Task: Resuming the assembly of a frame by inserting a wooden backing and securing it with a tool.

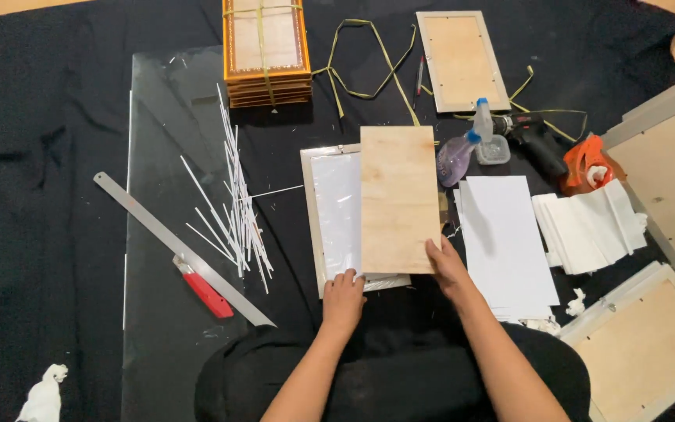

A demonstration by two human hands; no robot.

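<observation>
Black cloth underneath: right hand (pixel 448 270) grips the plywood board (pixel 398 199)'s near edge; left hand (pixel 343 297) presses flat, fingers open, on the frame (pixel 330 211).

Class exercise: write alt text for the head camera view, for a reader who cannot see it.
A person's right hand holds a plywood backing board over a picture frame lying on black cloth, while the left hand rests on the frame's lower edge. White paper sheets lie to the right; a steel ruler lies to the left.

A steel ruler (pixel 177 246) and red cutter (pixel 206 293) lie at left; bundled frames (pixel 267 51) top centre; spray bottle (pixel 462 152), drill (pixel 537 141) at right.
</observation>
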